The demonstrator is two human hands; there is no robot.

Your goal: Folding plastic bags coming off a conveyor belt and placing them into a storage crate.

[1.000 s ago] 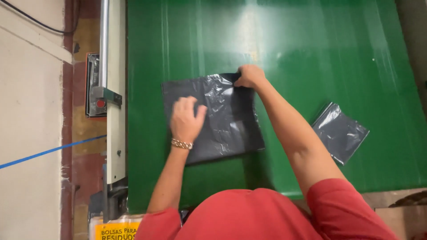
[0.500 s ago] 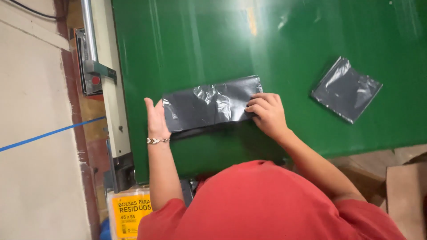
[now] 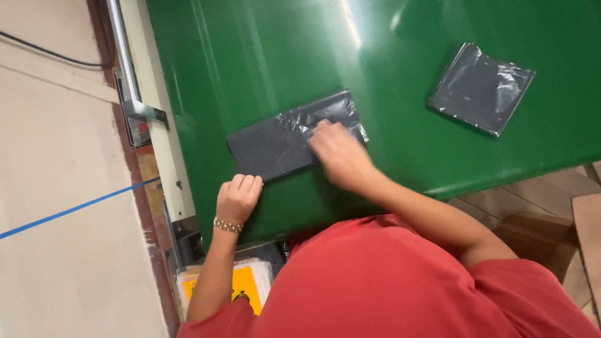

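Note:
A dark grey plastic bag (image 3: 275, 141), folded into a long strip, lies on the green belt (image 3: 263, 56). My right hand (image 3: 338, 153) rests flat on the strip's right half and is blurred with motion. My left hand (image 3: 238, 197) sits just below the strip's left corner, fingers curled, touching its near edge. A bracelet circles my left wrist. A second folded grey bag (image 3: 481, 87) lies apart on the belt at the upper right.
A cream metal frame with a steel rail (image 3: 134, 94) runs along the belt's left side. Yellow-and-white packets (image 3: 241, 285) lie below the belt's near edge. A blue tape line (image 3: 69, 209) crosses the pale floor. Cardboard (image 3: 588, 231) shows at right.
The bag went from a wide sheet to a narrow folded strip. My right hand has slid left along the strip, and my left hand has dropped to its near left corner.

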